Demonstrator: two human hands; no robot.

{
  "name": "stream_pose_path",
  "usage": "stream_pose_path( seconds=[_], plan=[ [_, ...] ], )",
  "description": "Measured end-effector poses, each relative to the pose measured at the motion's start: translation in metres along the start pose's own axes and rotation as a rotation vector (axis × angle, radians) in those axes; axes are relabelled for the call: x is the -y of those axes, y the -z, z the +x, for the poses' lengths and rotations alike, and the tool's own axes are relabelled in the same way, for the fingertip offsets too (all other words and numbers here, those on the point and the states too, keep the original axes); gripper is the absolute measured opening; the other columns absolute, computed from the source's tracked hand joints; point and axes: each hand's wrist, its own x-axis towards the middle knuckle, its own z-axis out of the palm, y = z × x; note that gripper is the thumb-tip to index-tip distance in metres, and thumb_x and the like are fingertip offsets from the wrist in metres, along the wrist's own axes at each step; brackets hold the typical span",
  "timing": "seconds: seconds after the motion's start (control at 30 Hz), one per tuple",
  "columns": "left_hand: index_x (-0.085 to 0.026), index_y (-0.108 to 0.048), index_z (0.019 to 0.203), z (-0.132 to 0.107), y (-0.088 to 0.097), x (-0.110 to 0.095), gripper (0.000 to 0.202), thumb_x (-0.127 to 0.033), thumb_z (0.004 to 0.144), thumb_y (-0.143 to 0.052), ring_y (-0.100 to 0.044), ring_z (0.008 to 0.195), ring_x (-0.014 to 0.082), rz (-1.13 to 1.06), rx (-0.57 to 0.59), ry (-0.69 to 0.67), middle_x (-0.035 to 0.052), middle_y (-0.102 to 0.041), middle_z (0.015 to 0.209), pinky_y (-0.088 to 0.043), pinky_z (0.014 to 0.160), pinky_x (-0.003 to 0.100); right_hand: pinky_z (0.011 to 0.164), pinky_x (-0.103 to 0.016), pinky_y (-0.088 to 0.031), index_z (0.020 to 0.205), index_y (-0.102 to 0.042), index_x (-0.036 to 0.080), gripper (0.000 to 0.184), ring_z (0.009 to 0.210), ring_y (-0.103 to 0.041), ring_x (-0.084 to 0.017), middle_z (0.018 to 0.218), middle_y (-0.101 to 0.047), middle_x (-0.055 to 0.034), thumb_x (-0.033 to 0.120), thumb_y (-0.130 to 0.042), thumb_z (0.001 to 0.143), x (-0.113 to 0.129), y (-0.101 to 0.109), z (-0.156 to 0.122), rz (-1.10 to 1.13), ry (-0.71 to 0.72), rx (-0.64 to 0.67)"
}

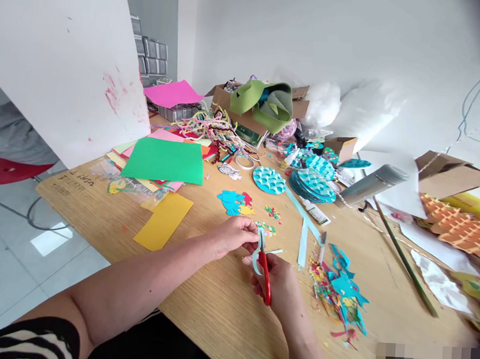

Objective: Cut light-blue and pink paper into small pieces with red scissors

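My right hand [283, 286] grips red-handled scissors [265, 273] low in the middle of the wooden table [200, 301]; their blades point up and away from me. My left hand [236, 234] pinches a thin curved strip of light blue paper [256, 259] just above the blades. The strip curls down beside the scissor handle. Both hands are closed and almost touch each other. A pile of blue and multicoloured paper scraps [341, 294] lies just right of my right hand.
Green paper [165, 161] tops a coloured stack at the left, with a yellow sheet [164, 221] nearer me. Blue paper fish [234, 202], scalloped blue discs [313, 184], a grey flask [372, 185], cardboard boxes and a white board [64, 60] crowd the far side.
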Motion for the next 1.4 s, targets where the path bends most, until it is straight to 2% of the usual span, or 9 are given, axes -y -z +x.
stream_pose_path(
  seconds=[0.2,0.5,0.8,1.1,1.4],
  plan=[
    [-0.014,-0.051,0.064,-0.0002,-0.0002,0.0008,0.010,-0.008,0.072,-0.055,-0.058,0.059,0.0107,-0.007,0.010,-0.014,-0.0001,-0.057,0.057,-0.045,0.062,0.024,0.037,-0.023,-0.036,0.071,-0.058,0.017,0.033,0.037,-0.052,-0.014,0.045,-0.056,0.0011,0.049,-0.065,0.071,0.0006,-0.0008,-0.0001,0.028,-0.025,-0.006],
    [-0.014,-0.050,0.064,-0.0015,0.0002,0.0010,0.011,-0.011,0.071,-0.059,-0.059,0.059,0.0109,-0.036,0.023,-0.005,0.0022,-0.061,0.061,-0.045,0.064,0.025,0.035,-0.022,-0.034,0.068,-0.059,0.018,0.037,0.035,-0.050,-0.013,0.043,-0.054,0.0022,0.054,-0.065,0.070,0.0047,-0.0009,-0.0023,0.030,-0.039,0.003],
    [-0.014,-0.053,0.067,0.0012,0.0001,0.0068,0.004,-0.012,0.069,-0.056,-0.060,0.063,0.0122,0.016,0.025,0.002,0.0020,-0.060,0.064,-0.044,0.064,0.025,0.036,-0.023,-0.035,0.067,-0.057,0.017,0.035,0.036,-0.052,-0.014,0.044,-0.057,0.0001,0.051,-0.067,0.068,0.0008,-0.0012,0.0019,0.030,-0.014,-0.016],
    [-0.014,-0.051,0.064,-0.0023,-0.0019,0.0049,0.010,-0.018,0.066,-0.060,-0.053,0.051,0.0092,-0.064,0.094,-0.004,0.0008,-0.058,0.061,-0.037,0.049,0.021,0.035,-0.022,-0.033,0.068,-0.058,0.018,0.035,0.034,-0.049,-0.013,0.042,-0.055,0.0024,0.051,-0.070,0.065,0.0041,-0.0003,0.0005,0.073,-0.057,0.000],
    [-0.014,-0.053,0.065,0.0007,-0.0011,0.0027,0.015,-0.017,0.061,-0.067,-0.057,0.053,0.0106,-0.085,-0.039,-0.042,0.0004,-0.060,0.057,-0.045,0.058,0.025,0.032,-0.019,-0.029,0.064,-0.051,0.019,0.042,0.031,-0.046,-0.010,0.041,-0.053,0.0048,0.056,-0.071,0.061,0.0041,0.0010,-0.0001,0.192,-0.057,0.060]
  ],
)
